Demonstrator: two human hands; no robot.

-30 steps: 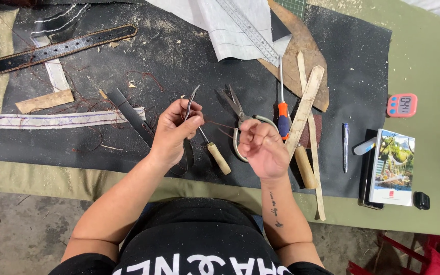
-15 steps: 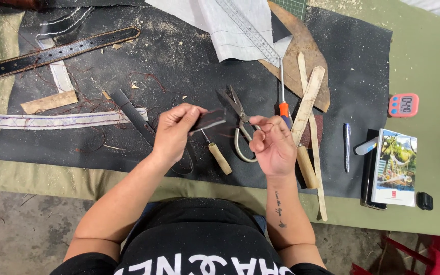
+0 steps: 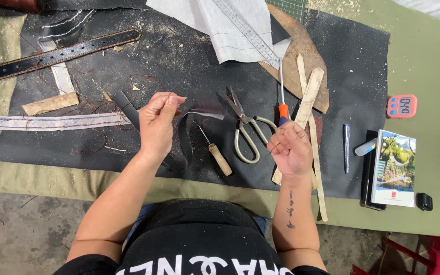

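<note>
- Left hand (image 3: 158, 122): fingers pinched shut on a thin dark leather strip (image 3: 199, 109) curling rightward.
- Right hand (image 3: 291, 147): loosely curled, fingertips pinched; what it holds cannot be told.
- Between hands: wooden-handled awl (image 3: 215, 150), steel scissors (image 3: 243, 127).
- Beyond right hand: orange-handled screwdriver (image 3: 282, 97), pale wooden slats (image 3: 309, 97).
- Farthest: black stitched leather belt (image 3: 52, 56), steel ruler (image 3: 248, 30).

belt (image 3: 52, 56): left end cut off | thread at right hand (image 3: 291, 150): too thin to trace

scissors (image 3: 245, 127), steel ruler (image 3: 248, 31), pink timer (image 3: 402, 106)
</note>
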